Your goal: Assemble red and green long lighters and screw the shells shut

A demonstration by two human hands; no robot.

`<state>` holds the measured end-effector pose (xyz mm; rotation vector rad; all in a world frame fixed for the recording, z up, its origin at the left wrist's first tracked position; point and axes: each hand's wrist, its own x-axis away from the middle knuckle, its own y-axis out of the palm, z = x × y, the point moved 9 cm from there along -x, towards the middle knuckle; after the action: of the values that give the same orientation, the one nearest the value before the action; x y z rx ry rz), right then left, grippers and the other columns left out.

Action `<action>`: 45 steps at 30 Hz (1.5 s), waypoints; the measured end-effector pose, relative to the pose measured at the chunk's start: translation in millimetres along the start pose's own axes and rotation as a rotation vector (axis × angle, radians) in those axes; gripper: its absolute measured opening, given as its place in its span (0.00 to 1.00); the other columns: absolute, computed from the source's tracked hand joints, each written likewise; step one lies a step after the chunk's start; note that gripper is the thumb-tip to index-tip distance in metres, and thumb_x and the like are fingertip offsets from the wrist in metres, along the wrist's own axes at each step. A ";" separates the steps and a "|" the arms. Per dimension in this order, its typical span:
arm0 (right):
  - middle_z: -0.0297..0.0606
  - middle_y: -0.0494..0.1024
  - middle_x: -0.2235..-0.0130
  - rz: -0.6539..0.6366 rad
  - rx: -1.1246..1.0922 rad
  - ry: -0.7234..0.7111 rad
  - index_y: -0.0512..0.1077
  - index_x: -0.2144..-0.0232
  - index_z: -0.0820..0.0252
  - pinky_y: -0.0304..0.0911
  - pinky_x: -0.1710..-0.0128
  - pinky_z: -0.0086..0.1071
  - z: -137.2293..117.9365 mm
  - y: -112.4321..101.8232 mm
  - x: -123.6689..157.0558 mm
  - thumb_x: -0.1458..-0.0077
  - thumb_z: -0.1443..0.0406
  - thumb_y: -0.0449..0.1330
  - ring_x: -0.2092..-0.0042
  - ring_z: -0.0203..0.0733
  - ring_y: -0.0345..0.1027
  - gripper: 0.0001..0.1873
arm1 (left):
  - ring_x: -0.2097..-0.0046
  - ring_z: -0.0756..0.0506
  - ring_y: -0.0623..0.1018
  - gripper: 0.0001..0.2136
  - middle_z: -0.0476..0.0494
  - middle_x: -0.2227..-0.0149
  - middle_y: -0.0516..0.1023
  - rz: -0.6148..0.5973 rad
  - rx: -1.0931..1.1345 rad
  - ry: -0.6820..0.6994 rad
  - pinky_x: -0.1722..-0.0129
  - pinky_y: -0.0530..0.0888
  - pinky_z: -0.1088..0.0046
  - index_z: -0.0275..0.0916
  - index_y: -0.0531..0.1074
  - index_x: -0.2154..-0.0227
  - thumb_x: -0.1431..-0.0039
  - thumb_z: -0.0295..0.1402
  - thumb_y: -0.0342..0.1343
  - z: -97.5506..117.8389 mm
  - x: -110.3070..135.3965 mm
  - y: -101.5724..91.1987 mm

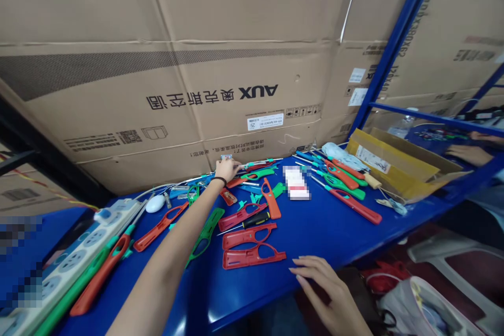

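Note:
My left hand (pixel 227 169), with a dark band at the wrist, reaches to the back of the blue table among lighter parts. Its fingers are bent together; what they grip, if anything, is hidden. A small pale piece (pixel 226 157) shows just behind them. My right hand (pixel 321 286) hovers at the front edge, fingers stretched and apart, holding nothing. Left of it lie a red lighter handle shell (pixel 236 259) and a similar red shell (pixel 236 240). Beyond them are a black-and-yellow screwdriver (pixel 258 219), an orange shell (pixel 272 202) and a green shell (pixel 210 228).
A white power strip (pixel 74 260) runs along the left, with long-necked lighters (pixel 104 273) beside it. Several more lighters (pixel 348 202) lie at right, near a yellow-taped carton (pixel 389 155). Cardboard (pixel 220 63) walls the back. Another person's hand (pixel 470 155) shows far right.

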<state>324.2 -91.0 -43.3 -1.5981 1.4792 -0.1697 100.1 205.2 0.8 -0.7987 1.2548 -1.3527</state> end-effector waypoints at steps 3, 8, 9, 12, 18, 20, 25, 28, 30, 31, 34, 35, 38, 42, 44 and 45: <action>0.38 0.77 0.56 -0.019 -0.056 0.032 0.74 0.58 0.48 0.68 0.51 0.37 -2.4 2.6 -3.4 0.39 0.64 0.54 0.50 0.44 0.69 0.11 | 0.54 0.43 0.75 0.14 0.40 0.51 0.71 -0.011 0.066 0.016 0.57 0.74 0.60 0.36 0.67 0.51 0.38 0.36 0.53 -4.9 2.1 -19.7; 0.38 0.76 0.56 -0.078 -0.153 0.077 0.73 0.57 0.49 0.67 0.50 0.36 -8.7 11.3 -10.5 0.38 0.63 0.53 0.49 0.43 0.68 0.11 | 0.60 0.44 0.76 0.16 0.42 0.62 0.77 0.053 0.088 -0.014 0.60 0.73 0.67 0.35 0.72 0.56 0.34 0.40 0.44 -25.2 15.9 -77.0; 0.38 0.76 0.56 -0.088 -0.169 0.082 0.73 0.57 0.49 0.67 0.50 0.36 -9.7 13.2 -11.9 0.38 0.63 0.53 0.50 0.43 0.68 0.11 | 0.60 0.42 0.76 0.17 0.43 0.65 0.78 0.066 0.074 -0.031 0.60 0.72 0.67 0.36 0.74 0.58 0.35 0.42 0.44 -31.3 22.3 -89.0; 0.39 0.76 0.56 -0.106 -0.205 0.085 0.74 0.58 0.50 0.66 0.50 0.37 -13.1 18.1 -16.7 0.38 0.62 0.53 0.50 0.44 0.67 0.11 | 0.58 0.36 0.75 0.16 0.40 0.70 0.78 0.102 0.021 -0.087 0.57 0.69 0.60 0.38 0.78 0.67 0.41 0.43 0.51 -49.7 49.7 -118.6; 0.38 0.76 0.55 -0.179 -0.279 0.072 0.74 0.59 0.51 0.64 0.49 0.37 -27.5 29.1 -29.7 0.38 0.64 0.52 0.50 0.43 0.67 0.11 | 0.49 0.33 0.69 0.24 0.39 0.59 0.77 0.196 0.150 -0.179 0.50 0.65 0.57 0.40 0.78 0.74 0.48 0.56 0.49 -81.1 117.2 -144.9; 0.37 0.76 0.55 -0.188 -0.316 0.064 0.74 0.59 0.50 0.64 0.49 0.38 -34.7 32.4 -36.8 0.38 0.64 0.52 0.50 0.43 0.67 0.11 | 0.58 0.38 0.75 0.30 0.41 0.66 0.79 0.186 0.274 -0.208 0.56 0.70 0.64 0.38 0.75 0.76 0.46 0.60 0.41 -86.6 136.9 -141.7; 0.39 0.78 0.55 -0.121 -0.536 0.157 0.74 0.57 0.52 0.67 0.51 0.38 -46.1 46.2 -66.4 0.39 0.60 0.54 0.52 0.44 0.71 0.12 | 0.67 0.45 0.75 0.27 0.46 0.73 0.76 0.206 0.704 -0.166 0.63 0.71 0.73 0.37 0.71 0.78 0.46 0.58 0.46 -54.4 179.1 -123.8; 0.42 0.76 0.50 -0.092 -0.806 0.266 0.69 0.48 0.56 0.70 0.54 0.38 -53.0 61.9 -86.0 0.41 0.56 0.55 0.51 0.46 0.71 0.20 | 0.75 0.49 0.72 0.24 0.49 0.79 0.73 0.081 0.796 -0.062 0.70 0.69 0.75 0.37 0.71 0.77 0.43 0.54 0.47 -3.8 200.3 -98.4; 0.44 0.76 0.51 -0.069 -0.975 0.313 0.69 0.48 0.58 0.71 0.54 0.39 -59.2 68.3 -95.7 0.43 0.54 0.57 0.51 0.47 0.72 0.23 | 0.75 0.50 0.71 0.21 0.50 0.78 0.72 0.021 0.795 -0.040 0.72 0.68 0.76 0.37 0.70 0.75 0.40 0.50 0.47 22.8 214.5 -81.0; 0.44 0.77 0.52 -0.060 -1.038 0.326 0.70 0.50 0.59 0.72 0.55 0.39 -62.0 69.8 -98.9 0.44 0.54 0.59 0.52 0.47 0.73 0.23 | 0.75 0.50 0.71 0.20 0.50 0.78 0.72 -0.023 0.802 -0.029 0.72 0.68 0.76 0.37 0.71 0.74 0.39 0.49 0.46 33.7 220.9 -71.4; 0.44 0.79 0.57 -0.028 -1.129 0.399 0.73 0.56 0.61 0.74 0.59 0.39 -59.2 70.0 -99.7 0.49 0.52 0.62 0.57 0.48 0.76 0.22 | 0.76 0.50 0.71 0.21 0.50 0.80 0.73 -0.150 0.880 -0.042 0.71 0.69 0.75 0.37 0.70 0.75 0.38 0.49 0.46 49.0 236.8 -44.6; 0.45 0.80 0.58 -0.013 -1.134 0.440 0.74 0.57 0.62 0.74 0.60 0.39 -54.0 69.6 -97.3 0.50 0.52 0.63 0.59 0.48 0.76 0.23 | 0.77 0.50 0.72 0.23 0.49 0.80 0.74 -0.202 0.937 -0.059 0.70 0.70 0.74 0.37 0.71 0.75 0.38 0.50 0.44 50.0 241.2 -36.0; 0.45 0.81 0.62 0.014 -1.137 0.567 0.74 0.57 0.63 0.74 0.61 0.39 -33.9 70.4 -86.2 0.53 0.52 0.65 0.63 0.47 0.77 0.26 | 0.71 0.46 0.77 0.30 0.43 0.75 0.79 -0.312 1.147 -0.148 0.64 0.73 0.69 0.35 0.73 0.69 0.37 0.54 0.35 44.3 252.6 -15.8; 0.46 0.81 0.63 0.146 -1.128 0.682 0.74 0.56 0.64 0.74 0.63 0.36 -6.2 61.5 -70.4 0.56 0.52 0.67 0.64 0.47 0.77 0.28 | 0.59 0.42 0.78 0.32 0.37 0.62 0.80 -0.169 1.187 -0.276 0.53 0.72 0.63 0.34 0.74 0.61 0.38 0.55 0.33 20.2 262.0 -7.5; 0.45 0.81 0.63 0.245 -1.116 0.735 0.75 0.57 0.64 0.74 0.64 0.34 6.8 52.8 -60.9 0.57 0.53 0.68 0.64 0.46 0.77 0.28 | 0.54 0.42 0.77 0.28 0.38 0.57 0.79 -0.043 1.052 -0.267 0.49 0.70 0.61 0.36 0.74 0.58 0.35 0.51 0.34 11.7 265.6 -9.0; 0.44 0.81 0.63 0.290 -1.108 0.761 0.75 0.57 0.64 0.74 0.65 0.33 12.8 48.6 -55.7 0.58 0.53 0.68 0.63 0.46 0.77 0.28 | 0.52 0.42 0.76 0.25 0.39 0.55 0.78 0.008 0.948 -0.230 0.47 0.69 0.60 0.38 0.73 0.57 0.35 0.49 0.36 11.4 267.1 -10.5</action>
<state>282.6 -30.2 -57.8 -2.2505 2.6624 0.3119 54.6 -55.9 -35.7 -0.2536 0.3335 -1.5734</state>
